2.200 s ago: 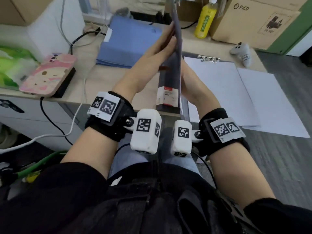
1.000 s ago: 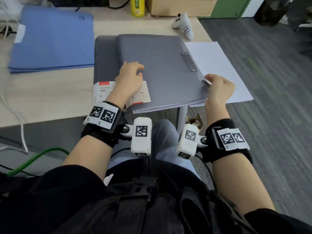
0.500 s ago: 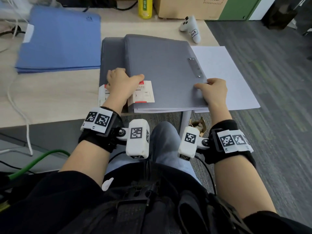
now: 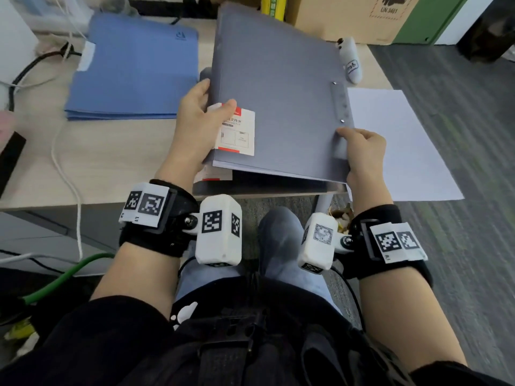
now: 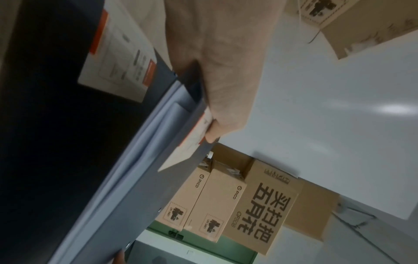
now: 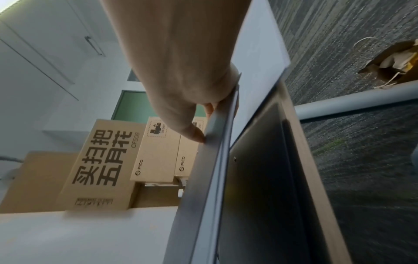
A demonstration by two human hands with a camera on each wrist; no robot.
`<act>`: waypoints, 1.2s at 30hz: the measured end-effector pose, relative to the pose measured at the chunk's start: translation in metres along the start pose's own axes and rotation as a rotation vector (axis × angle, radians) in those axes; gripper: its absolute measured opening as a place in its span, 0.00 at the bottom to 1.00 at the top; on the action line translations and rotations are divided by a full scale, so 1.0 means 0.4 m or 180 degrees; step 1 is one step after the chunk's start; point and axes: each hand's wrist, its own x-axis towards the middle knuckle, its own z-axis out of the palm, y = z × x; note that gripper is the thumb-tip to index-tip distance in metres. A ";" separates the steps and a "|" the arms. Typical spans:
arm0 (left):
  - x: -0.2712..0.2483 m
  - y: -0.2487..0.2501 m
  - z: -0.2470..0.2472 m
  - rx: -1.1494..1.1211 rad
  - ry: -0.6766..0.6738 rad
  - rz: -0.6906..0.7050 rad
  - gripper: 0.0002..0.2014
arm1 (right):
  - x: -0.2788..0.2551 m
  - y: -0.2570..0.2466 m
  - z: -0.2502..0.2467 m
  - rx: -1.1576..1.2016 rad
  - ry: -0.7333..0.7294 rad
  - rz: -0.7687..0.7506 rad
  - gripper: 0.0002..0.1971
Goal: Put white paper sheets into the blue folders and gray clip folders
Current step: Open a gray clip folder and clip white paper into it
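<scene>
Moved: gray clip folder (image 4: pixel 276 87), flat half a second ago, now tilts up off the desk (image 4: pixel 106 157).
Hands: left hand (image 4: pixel 200 121) and right hand (image 4: pixel 359 149) clasp its near corners.
Paper: white paper sheet (image 4: pixel 395 140) just right of the right hand.
Meaning: filled folder likely being set aside.

Counting two gray clip folders: an upper gray clip folder (image 4: pixel 278 87) raised off the desk and a lower gray clip folder (image 4: pixel 264 186) lying beneath, each carrying one red-and-white label. Gripping the upper one with two hands, left hand (image 4: pixel 198 118) and right hand (image 4: pixel 362 147). Showing one white paper sheet (image 4: pixel 395 146) at the desk's right edge, possibly hiding more underneath. Stacking several blue folders (image 4: pixel 133 68) at left, exact number unclear. Also showing one white controller (image 4: pixel 351 62), one yellow bottle (image 4: pixel 271 5) and, in the left wrist view, three cardboard boxes (image 5: pixel 267 214) grouped together.
</scene>
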 end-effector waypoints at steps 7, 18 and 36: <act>0.065 0.005 -0.121 0.0204 0.0459 0.0022 0.29 | -0.034 -0.043 0.152 0.0338 -0.0104 -0.0069 0.26; 0.191 -0.023 -0.350 0.0600 0.0380 -0.0321 0.10 | -0.050 -0.111 0.442 0.0162 -0.0376 -0.0152 0.19; 0.423 -0.036 -0.498 0.1411 0.0936 0.0126 0.22 | -0.042 -0.119 0.699 -0.0499 -0.1026 -0.0168 0.07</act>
